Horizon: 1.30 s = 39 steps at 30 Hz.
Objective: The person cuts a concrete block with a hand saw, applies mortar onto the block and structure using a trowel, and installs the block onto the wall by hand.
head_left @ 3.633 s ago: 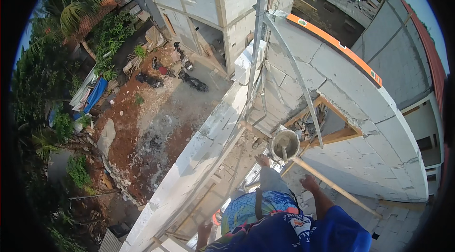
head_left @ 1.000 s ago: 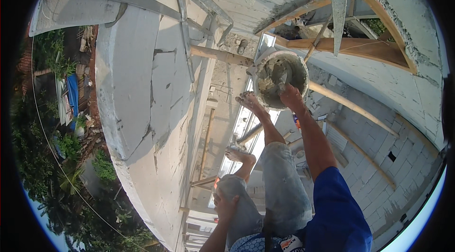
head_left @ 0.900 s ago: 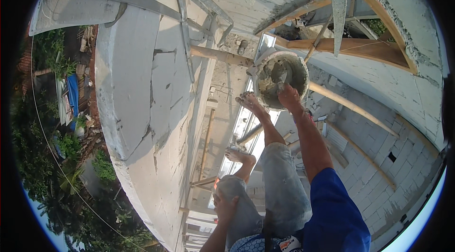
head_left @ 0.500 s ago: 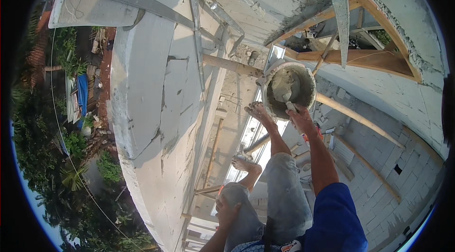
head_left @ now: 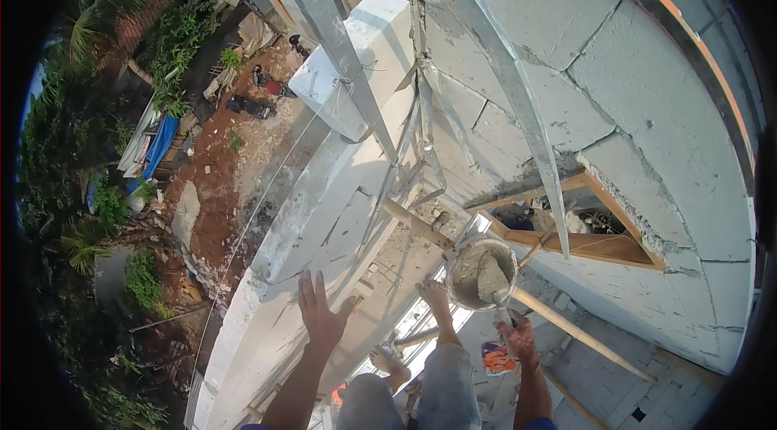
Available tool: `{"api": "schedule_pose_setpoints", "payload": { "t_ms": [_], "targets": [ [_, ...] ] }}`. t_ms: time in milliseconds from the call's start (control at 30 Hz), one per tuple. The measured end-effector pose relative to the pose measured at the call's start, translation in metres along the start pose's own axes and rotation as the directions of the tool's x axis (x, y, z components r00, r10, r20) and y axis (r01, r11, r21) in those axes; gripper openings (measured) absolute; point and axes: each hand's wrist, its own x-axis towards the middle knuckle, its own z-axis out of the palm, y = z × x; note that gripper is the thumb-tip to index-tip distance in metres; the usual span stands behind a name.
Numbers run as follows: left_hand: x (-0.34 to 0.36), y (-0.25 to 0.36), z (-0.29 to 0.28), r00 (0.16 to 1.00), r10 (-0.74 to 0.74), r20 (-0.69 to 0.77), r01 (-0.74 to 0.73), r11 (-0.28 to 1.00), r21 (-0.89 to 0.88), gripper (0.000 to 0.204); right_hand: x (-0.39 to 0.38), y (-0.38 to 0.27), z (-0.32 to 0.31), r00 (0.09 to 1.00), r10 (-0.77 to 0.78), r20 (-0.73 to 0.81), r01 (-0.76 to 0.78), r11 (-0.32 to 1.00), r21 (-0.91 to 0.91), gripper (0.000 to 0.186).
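Note:
My left hand (head_left: 324, 318) is raised with its fingers spread, in front of the pale block wall (head_left: 285, 300); whether it touches the wall I cannot tell. In my right hand (head_left: 518, 334) is the handle of a trowel (head_left: 491, 279). Its blade, loaded with grey mortar, lies over the mouth of a round bucket (head_left: 465, 302). More wet mortar coats the inside of the bucket. The bucket sits by a wooden pole, just beyond my bare foot (head_left: 435, 297).
Metal strips (head_left: 328, 33) slant overhead, one (head_left: 530, 118) hanging down close to the bucket. A wooden triangular frame (head_left: 623, 258) is set in the right wall. Bamboo poles (head_left: 583, 334) cross below my feet. Left of the wall is a long drop to reddish ground (head_left: 214, 143).
My left hand has left my knee and risen, opened, toward the wall. The trowel now carries mortar up at the bucket's mouth. My view has swung up and left.

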Motion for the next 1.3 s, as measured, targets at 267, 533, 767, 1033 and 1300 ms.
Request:
{"api": "schedule_pose_setpoints", "payload": {
  "t_ms": [267,533,767,1033,1300],
  "targets": [
    [0.213,-0.014,-0.01,0.995,-0.081,-0.056,0.085,0.994,0.072,0.096,0.027,-0.181,-0.073,0.97,0.158,0.186,-0.21,0.928,0.308,0.038],
    [0.234,-0.012,0.008,0.973,-0.156,0.173,0.145,0.987,0.074,0.086,0.127,-0.344,-0.088,0.971,-0.214,-0.108,0.24,0.878,0.415,0.046],
    [0.235,-0.008,0.006,0.98,-0.127,0.151,0.104,0.982,0.157,0.086,0.205,-0.434,-0.063,0.474,-0.729,-0.494,0.459,0.684,-0.568,0.052],
    [0.234,-0.013,0.013,0.975,-0.128,0.183,0.102,0.984,0.145,0.086,0.241,-0.456,-0.037,0.653,-0.526,-0.545,0.196,0.813,-0.549,0.057],
    [0.235,-0.011,0.01,0.971,-0.128,0.201,0.107,0.987,0.116,0.083,0.248,-0.437,-0.03,0.643,-0.54,-0.543,0.207,0.806,-0.555,0.057]
  ]
}}
